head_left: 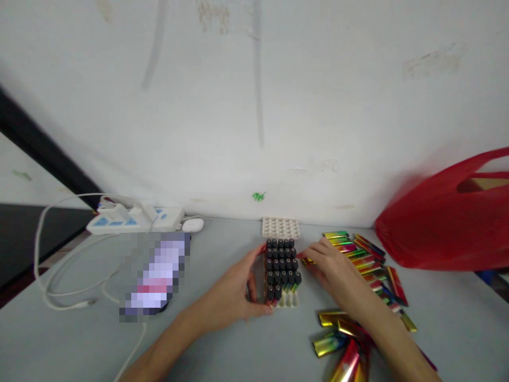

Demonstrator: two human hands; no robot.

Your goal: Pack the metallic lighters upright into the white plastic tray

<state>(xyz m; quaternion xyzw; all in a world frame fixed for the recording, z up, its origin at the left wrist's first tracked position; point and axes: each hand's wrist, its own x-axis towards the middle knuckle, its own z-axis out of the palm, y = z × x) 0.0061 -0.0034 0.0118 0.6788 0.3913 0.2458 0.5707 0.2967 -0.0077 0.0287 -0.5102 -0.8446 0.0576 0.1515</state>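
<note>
Black-capped tubes [281, 264] stand upright in rows in a cream tray [289, 300] in the middle of the table. The tray's front right holes show no tubes. My left hand [238, 292] curves around the left side, its thumb at the front corner and a fingertip at the back corner. On the right side, my right hand [330, 265] is closed in a pinch on a shiny gold tube [307, 261], mostly hidden by the fingers. Nearest to that hand lie loose shiny tubes [363, 262] in gold, green and red.
A second cream tray [280, 227] lies by the wall. More shiny tubes [330, 343] are heaped at front right. At right stands a red bag [445, 223]. On the left are a phone [159, 276], a power strip [169, 218], white cables [37, 249] and a small white case [193, 225].
</note>
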